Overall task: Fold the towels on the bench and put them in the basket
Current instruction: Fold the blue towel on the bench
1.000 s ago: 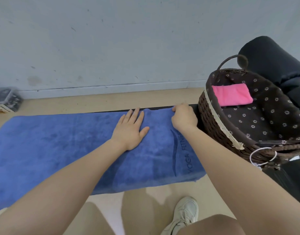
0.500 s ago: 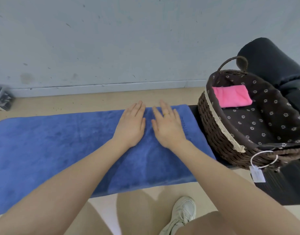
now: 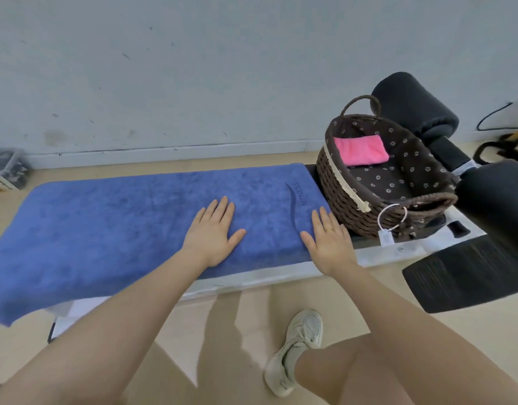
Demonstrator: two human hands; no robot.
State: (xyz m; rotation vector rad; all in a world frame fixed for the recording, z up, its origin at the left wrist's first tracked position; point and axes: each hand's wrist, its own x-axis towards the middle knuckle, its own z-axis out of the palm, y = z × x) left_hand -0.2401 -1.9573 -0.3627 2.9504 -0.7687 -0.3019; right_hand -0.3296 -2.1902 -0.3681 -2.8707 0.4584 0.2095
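Note:
A long blue towel (image 3: 105, 229) lies spread flat along the bench (image 3: 377, 258), its left end drooping over the front edge. My left hand (image 3: 213, 232) rests flat on the towel, fingers straight. My right hand (image 3: 329, 239) lies flat on the towel's right end, fingers straight, a ring on one finger. The brown wicker basket (image 3: 339, 188) with a dotted lining stands on the bench just right of the towel. A folded pink towel (image 3: 361, 149) lies inside it at the back.
Black padded rollers (image 3: 415, 106) and a black seat pad (image 3: 468, 273) are to the right of the basket. A box (image 3: 6, 173) sits on the floor at far left by the wall. My shoe (image 3: 295, 349) is on the floor below the bench.
My right hand let go of the towel's far right corner and flattened, then slid right to the towel's end. Both hands moved nearer the front edge. The view has pulled back.

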